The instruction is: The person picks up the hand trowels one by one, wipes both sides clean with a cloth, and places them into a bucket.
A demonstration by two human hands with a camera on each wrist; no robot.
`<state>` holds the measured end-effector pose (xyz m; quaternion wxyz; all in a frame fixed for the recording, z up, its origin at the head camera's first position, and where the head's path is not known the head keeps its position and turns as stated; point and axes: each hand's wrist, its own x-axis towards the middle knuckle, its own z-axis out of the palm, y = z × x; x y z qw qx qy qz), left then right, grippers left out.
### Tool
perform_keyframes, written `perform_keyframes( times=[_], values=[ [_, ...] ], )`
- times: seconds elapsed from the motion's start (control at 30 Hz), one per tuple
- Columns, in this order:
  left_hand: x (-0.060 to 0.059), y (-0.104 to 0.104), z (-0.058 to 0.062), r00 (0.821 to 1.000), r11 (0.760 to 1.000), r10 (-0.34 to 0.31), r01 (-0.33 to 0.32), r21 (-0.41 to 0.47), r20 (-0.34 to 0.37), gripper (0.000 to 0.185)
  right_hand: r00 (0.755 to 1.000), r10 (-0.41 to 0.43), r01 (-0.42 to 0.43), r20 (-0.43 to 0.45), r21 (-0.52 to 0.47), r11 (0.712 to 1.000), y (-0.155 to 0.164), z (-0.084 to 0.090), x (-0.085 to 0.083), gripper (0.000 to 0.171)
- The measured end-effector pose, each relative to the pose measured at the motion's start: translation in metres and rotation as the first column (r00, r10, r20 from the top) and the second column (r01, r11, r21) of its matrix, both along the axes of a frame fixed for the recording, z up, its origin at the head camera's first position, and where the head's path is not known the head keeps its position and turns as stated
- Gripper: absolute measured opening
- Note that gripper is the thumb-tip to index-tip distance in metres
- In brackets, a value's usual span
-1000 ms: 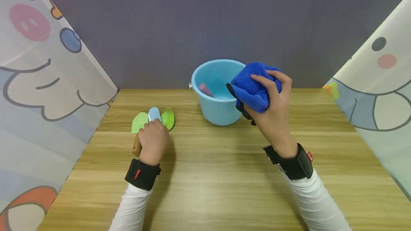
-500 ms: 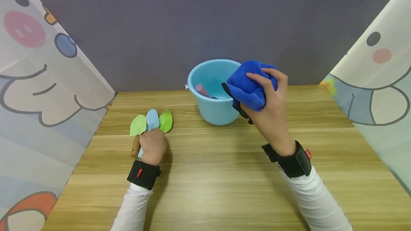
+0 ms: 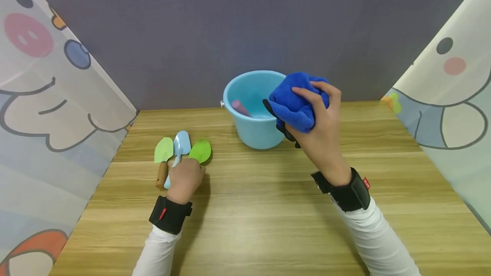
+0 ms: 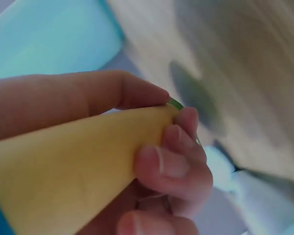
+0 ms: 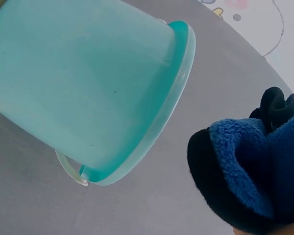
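My left hand grips the pale yellow handle of a small garden trowel, whose bright green leaf-shaped blade shows beyond the knuckles in the head view. Left of it a light blue trowel lies on the table, its handle partly behind the hand. Farther left lies a pale green trowel with a brown handle. My right hand holds a bunched blue fleecy cloth with black edging, raised at the right side of a light blue bucket.
A pinkish cylindrical end leans inside the bucket; its lower part is hidden. The bucket stands near the back of the wooden table, before a grey panel. Cartoon-printed sheets flank the table.
My left hand has drawn slightly toward me, and the bright green trowel has moved and turned with it, uncovering the other two trowels. The right hand still holds the cloth in nearly the same place.
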<state>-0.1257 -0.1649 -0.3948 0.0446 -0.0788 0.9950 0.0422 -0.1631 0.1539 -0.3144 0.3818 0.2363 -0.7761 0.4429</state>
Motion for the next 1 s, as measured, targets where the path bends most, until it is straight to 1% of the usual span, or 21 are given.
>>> perform_keyframes(
  times=[0.03,0.07,0.1,0.17,0.23,0.27,0.37,0.4,0.5,0.57,0.63,0.8,0.83,0.93,1.0],
  values=[
    [0.002,0.003,0.005,1.000,1.000,0.010,-0.010,0.005,-0.007,0.043,1.000,0.000,0.000,-0.002,0.000,1.000,0.000,0.000,0.000,0.060],
    [0.005,0.005,0.010,0.999,1.000,0.021,-0.021,0.009,-0.035,0.043,1.000,-0.001,0.001,-0.002,0.000,1.000,0.000,0.000,-0.001,0.060],
    [0.008,0.008,0.016,0.997,0.999,0.029,-0.028,0.014,-0.075,0.043,1.000,-0.002,0.002,-0.003,0.002,1.000,0.000,0.001,-0.001,0.060],
    [0.014,0.014,0.029,0.982,0.999,0.039,-0.037,0.016,-0.182,0.042,1.000,-0.003,0.003,-0.004,0.002,1.000,0.000,0.001,-0.001,0.060],
    [0.019,0.019,0.040,0.955,0.999,0.032,-0.028,0.017,-0.295,0.039,1.000,-0.003,0.003,-0.004,0.003,1.000,0.000,0.001,-0.002,0.059],
    [0.022,0.021,0.046,0.943,1.000,0.030,-0.025,0.018,-0.332,0.038,1.000,-0.003,0.003,-0.005,0.003,1.000,0.000,0.001,-0.002,0.060],
    [0.026,0.031,0.062,0.919,0.999,0.030,-0.014,0.042,-0.394,0.033,1.000,0.003,-0.003,-0.008,-0.005,1.000,-0.001,0.001,-0.002,0.060],
    [0.026,0.034,0.066,0.910,0.999,0.020,-0.003,0.041,-0.414,0.030,1.000,0.009,-0.009,-0.008,-0.016,1.000,-0.001,0.001,-0.001,0.060],
    [0.026,0.046,0.077,0.871,0.998,-0.016,0.042,0.042,-0.492,0.027,1.000,0.021,-0.021,-0.011,-0.046,0.999,-0.002,0.002,0.002,0.062],
    [0.024,0.054,0.082,0.838,0.996,-0.054,0.084,0.031,-0.543,0.026,0.999,0.031,-0.031,-0.015,-0.061,0.998,-0.003,0.003,0.005,0.062],
    [0.021,0.062,0.085,0.815,0.992,-0.085,0.122,0.027,-0.573,0.027,0.999,0.042,-0.044,-0.019,-0.068,0.997,-0.005,0.004,0.008,0.060],
    [0.014,0.084,0.090,0.770,0.978,-0.148,0.208,0.025,-0.620,0.028,0.995,0.081,-0.086,-0.056,-0.092,0.992,-0.011,0.008,0.019,0.051],
    [0.013,0.088,0.091,0.767,0.975,-0.156,0.221,0.027,-0.623,0.028,0.994,0.084,-0.091,-0.067,-0.100,0.991,-0.013,0.008,0.021,0.051],
    [0.012,0.100,0.093,0.764,0.968,-0.173,0.249,0.036,-0.622,0.026,0.990,0.081,-0.093,-0.117,-0.101,0.991,-0.018,0.010,0.026,0.055],
    [0.012,0.106,0.094,0.758,0.965,-0.183,0.260,0.034,-0.626,0.026,0.986,0.077,-0.092,-0.146,-0.101,0.991,-0.020,0.010,0.028,0.057]
  ],
)
